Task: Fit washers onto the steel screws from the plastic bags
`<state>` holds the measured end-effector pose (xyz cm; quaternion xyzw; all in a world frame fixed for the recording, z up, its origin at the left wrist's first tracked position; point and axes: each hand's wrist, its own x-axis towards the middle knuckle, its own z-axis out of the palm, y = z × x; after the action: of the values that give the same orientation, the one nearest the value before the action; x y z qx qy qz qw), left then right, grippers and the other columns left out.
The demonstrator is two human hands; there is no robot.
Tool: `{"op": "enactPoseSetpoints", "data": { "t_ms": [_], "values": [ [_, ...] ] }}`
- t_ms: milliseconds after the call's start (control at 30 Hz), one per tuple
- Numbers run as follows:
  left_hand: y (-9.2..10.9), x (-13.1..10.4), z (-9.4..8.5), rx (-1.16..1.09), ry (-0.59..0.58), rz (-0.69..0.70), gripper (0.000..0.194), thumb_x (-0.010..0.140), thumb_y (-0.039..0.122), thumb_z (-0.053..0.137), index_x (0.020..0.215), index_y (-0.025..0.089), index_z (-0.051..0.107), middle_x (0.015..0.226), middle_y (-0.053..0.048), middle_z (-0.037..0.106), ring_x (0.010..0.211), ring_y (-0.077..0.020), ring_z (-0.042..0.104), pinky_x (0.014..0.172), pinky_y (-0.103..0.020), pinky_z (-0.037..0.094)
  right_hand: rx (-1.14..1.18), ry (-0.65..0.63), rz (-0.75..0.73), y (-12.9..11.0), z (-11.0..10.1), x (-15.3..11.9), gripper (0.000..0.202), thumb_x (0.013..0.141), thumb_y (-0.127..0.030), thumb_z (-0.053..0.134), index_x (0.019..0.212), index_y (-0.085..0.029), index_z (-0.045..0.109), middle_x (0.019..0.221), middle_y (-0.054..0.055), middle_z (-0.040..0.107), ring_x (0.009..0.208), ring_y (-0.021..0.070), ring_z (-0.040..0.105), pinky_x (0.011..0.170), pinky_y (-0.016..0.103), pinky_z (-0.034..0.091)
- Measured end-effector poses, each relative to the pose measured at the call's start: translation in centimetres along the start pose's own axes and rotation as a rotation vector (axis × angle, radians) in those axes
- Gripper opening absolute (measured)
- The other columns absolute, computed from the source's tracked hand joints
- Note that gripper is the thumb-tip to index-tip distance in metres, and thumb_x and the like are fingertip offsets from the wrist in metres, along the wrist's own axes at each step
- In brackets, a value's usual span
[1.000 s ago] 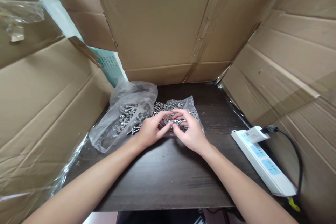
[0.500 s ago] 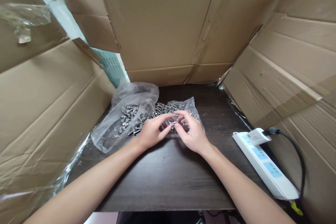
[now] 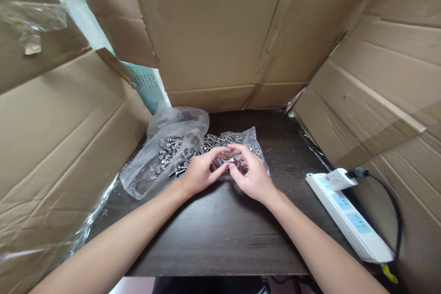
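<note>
A small silver bolt (image 3: pixel 228 161) lies level between my two hands, above the near part of the hardware pile. My left hand (image 3: pixel 202 171) is closed, thumb and fingers curled round the bolt's left part. From the other side my right hand (image 3: pixel 254 173) curls in, its thumb and fingertips at the bolt's right end, where a bright nut-like piece shows. Fingers cover part of the bolt. Beneath and behind the hands spread loose bolts (image 3: pixel 214 141) and washers (image 3: pixel 257 151) on a clear plastic bag (image 3: pixel 248 135).
Left of my hands, a crumpled clear bag (image 3: pixel 138 179) holds more bolts. The dark tabletop (image 3: pixel 213 229) is walled by cardboard (image 3: pixel 213 32) on three sides. At the right lies a white power strip (image 3: pixel 347 220) with a plug and black cable (image 3: pixel 396 206).
The right thumb and fingers have shifted slightly, so more of the bright piece at the bolt's right end shows. The left hand is almost unmoved.
</note>
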<state>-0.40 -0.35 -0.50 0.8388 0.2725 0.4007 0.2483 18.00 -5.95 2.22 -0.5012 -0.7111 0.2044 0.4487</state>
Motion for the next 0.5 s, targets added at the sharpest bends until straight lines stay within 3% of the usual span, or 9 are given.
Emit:
{"op": "enactPoseSetpoints", "data": {
  "t_ms": [133, 333, 500],
  "values": [
    [-0.01, 0.01, 0.03, -0.003, 0.006, 0.011, 0.036, 0.099, 0.027, 0.062, 0.134, 0.022, 0.057, 0.107, -0.003, 0.077, 0.067, -0.0101, 0.071, 0.066, -0.02, 0.059, -0.032, 0.028, 0.016, 0.09, 0.05, -0.01, 0.039, 0.088, -0.021, 0.061, 0.126, -0.023, 0.057, 0.099, 0.004, 0.067, 0.073, 0.016, 0.064, 0.06, 0.028, 0.053],
    [0.35, 0.15, 0.01, 0.007, 0.037, 0.031, 0.032, 0.1, 0.029, 0.061, 0.131, 0.02, 0.06, 0.102, -0.004, 0.078, 0.064, -0.0093, 0.069, 0.063, -0.019, 0.057, -0.074, -0.023, 0.048, 0.29, -0.2, 0.03, 0.027, 0.1, -0.026, 0.05, 0.125, -0.024, 0.058, 0.083, 0.001, 0.071, 0.065, 0.0165, 0.064, 0.063, 0.03, 0.05],
    [0.37, 0.19, -0.13, 0.001, 0.021, 0.02, 0.032, 0.1, 0.027, 0.062, 0.131, 0.022, 0.06, 0.107, -0.003, 0.078, 0.069, -0.0095, 0.07, 0.066, -0.019, 0.057, -0.112, -0.071, 0.05, 0.46, -0.23, -0.05, 0.029, 0.099, -0.024, 0.048, 0.127, -0.023, 0.058, 0.088, 0.003, 0.072, 0.069, 0.0183, 0.065, 0.063, 0.031, 0.05]
  ]
}}
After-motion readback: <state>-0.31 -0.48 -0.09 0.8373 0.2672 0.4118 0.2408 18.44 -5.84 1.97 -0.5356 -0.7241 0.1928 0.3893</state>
